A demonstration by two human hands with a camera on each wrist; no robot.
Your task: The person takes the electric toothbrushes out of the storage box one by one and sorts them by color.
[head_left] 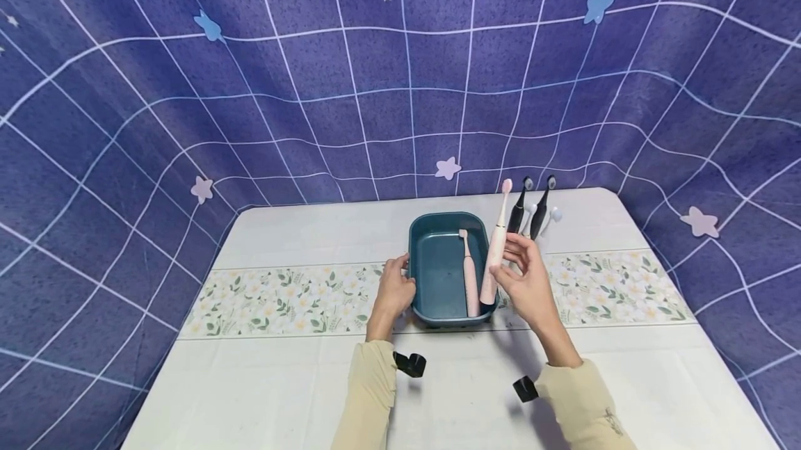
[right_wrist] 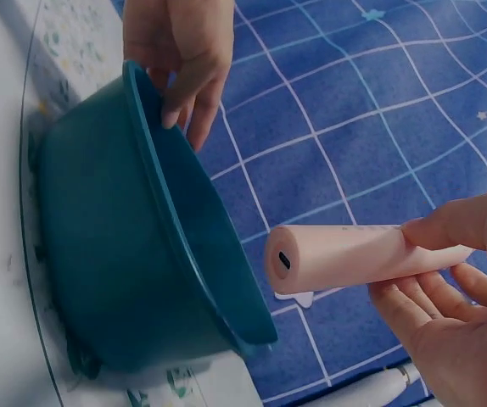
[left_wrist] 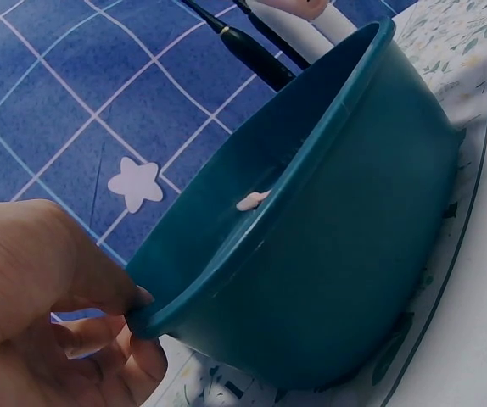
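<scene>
My left hand pinches the left rim of a teal plastic basin, thumb over the inside and fingers beneath the edge. Inside the basin, a pink electric toothbrush lies lengthwise along the right side, its head toward the back. Another pink electric toothbrush is in my right hand, gripped by its handle between thumb and fingers. It is held tilted above the basin's right rim, brush head up. From the right wrist view, the toothbrush's base with a small charging port faces the camera.
Behind my right hand are two black electric toothbrushes and white ones, partly hidden by the hand. A white tablecloth with a floral band covers the table. Blue gridded curtain hangs behind and on both sides.
</scene>
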